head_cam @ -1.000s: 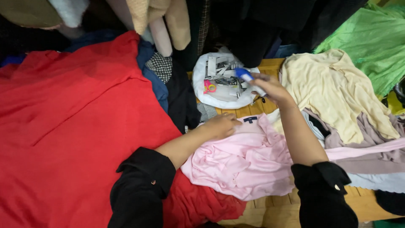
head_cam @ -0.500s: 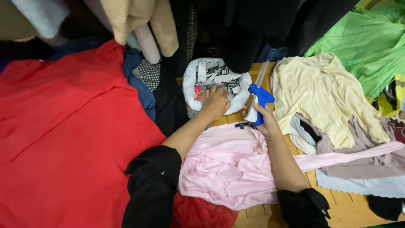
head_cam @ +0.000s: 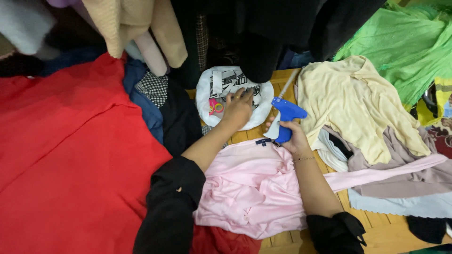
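Observation:
My right hand (head_cam: 293, 138) grips a blue tagging gun (head_cam: 286, 115) by its handle, its needle pointing up and away over the wooden slats. My left hand (head_cam: 237, 109) reaches into a white bag (head_cam: 206, 89) of black-and-white paper tags, fingers spread over the tags; a pink-and-yellow item shows inside. A pink garment (head_cam: 254, 188) lies spread below both forearms, its collar just under the gun. Both arms wear black sleeves pushed up.
A large red cloth (head_cam: 70, 160) covers the left side. A pale yellow top (head_cam: 353, 103) lies right of the gun, over grey and white clothes (head_cam: 405, 188). Green fabric (head_cam: 405, 42) sits at the far right. Dark and tan clothes (head_cam: 141, 28) hang across the top.
My left hand left the pink garment and went up into the white bag. My right hand drew the blue gun back from the bag toward the pink garment's collar.

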